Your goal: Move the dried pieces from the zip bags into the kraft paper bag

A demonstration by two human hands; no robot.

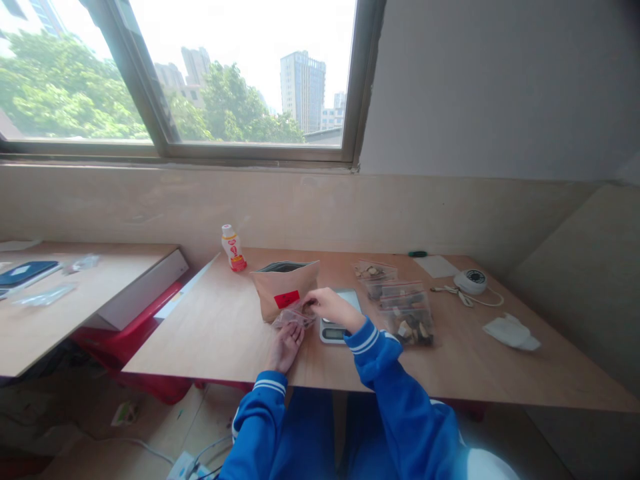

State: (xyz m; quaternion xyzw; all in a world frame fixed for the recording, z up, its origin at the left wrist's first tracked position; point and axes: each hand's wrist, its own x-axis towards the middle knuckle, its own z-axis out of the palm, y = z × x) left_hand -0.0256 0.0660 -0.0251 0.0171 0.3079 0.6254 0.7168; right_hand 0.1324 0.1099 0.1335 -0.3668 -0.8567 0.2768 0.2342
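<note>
better to keep the small clear bag (294,316) flat on the bench (225,333), pressed under the left hand (285,347), fingers spread open. right hand (327,308) pinching its top edge, just in front of the brown pouch (284,287). scale (337,320) half hidden behind the right wrist; bag contents too blurred to tell.

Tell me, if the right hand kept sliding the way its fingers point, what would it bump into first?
The right hand points leftward, its fingertips already at the small clear bag. Going on, it would probably press into that bag first, with the brown paper pouch just behind it. Depth is hard to judge here.
</note>
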